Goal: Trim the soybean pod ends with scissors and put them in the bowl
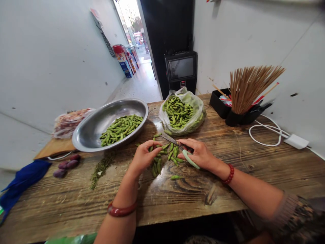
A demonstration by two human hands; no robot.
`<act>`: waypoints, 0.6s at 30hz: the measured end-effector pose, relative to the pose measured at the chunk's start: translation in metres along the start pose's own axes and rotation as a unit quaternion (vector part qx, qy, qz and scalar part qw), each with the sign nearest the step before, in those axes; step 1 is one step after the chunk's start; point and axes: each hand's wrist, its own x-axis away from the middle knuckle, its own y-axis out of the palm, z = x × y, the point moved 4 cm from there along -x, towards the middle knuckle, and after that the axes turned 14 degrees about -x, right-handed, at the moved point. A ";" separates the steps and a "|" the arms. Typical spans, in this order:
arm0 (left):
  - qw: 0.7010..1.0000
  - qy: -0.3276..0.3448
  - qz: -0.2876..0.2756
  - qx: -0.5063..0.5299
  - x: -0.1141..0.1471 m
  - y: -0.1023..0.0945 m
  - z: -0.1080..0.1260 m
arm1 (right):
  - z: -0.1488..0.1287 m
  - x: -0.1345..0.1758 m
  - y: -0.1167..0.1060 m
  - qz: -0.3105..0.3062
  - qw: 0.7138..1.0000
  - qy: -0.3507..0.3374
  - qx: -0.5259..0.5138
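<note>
My left hand point(146, 156) is closed in a pinch around a green edamame pod point(151, 148), mostly hidden by the fingers. In my right hand point(199, 153) is a pair of scissors point(188, 158) with pale green handles, blades pointing left toward my left fingertips. Loose edamame pods point(174, 153) lie on the table between and under my hands, and a single pod sits nearer me. Beyond my hands, a clear plastic bag point(199, 113) stands open, full of pods. To the left, a tilted steel basin point(87, 132) holds a heap of pods.
Trimmed green scraps point(100, 171) lie below the basin, beside several purplish-red round items point(68, 164). A blue cloth point(27, 178) is at far left, near a bagged item point(72, 123). Skewers point(250, 89) stand in a black holder at right, near a white cable and adapter point(296, 141).
</note>
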 end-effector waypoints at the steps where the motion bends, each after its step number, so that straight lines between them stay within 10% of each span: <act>1: 0.998 -0.032 -0.006 0.045 0.001 -0.001 0.000 | 0.000 0.000 0.000 0.002 1.000 0.002 -0.001; 8: 0.944 -0.124 -0.026 0.306 0.007 -0.003 0.002 | 0.004 0.000 0.003 0.003 1.000 0.015 -0.012; 18: 0.922 -0.118 -0.040 0.366 0.008 0.007 0.013 | -0.001 0.001 0.005 -0.033 0.999 -0.009 0.018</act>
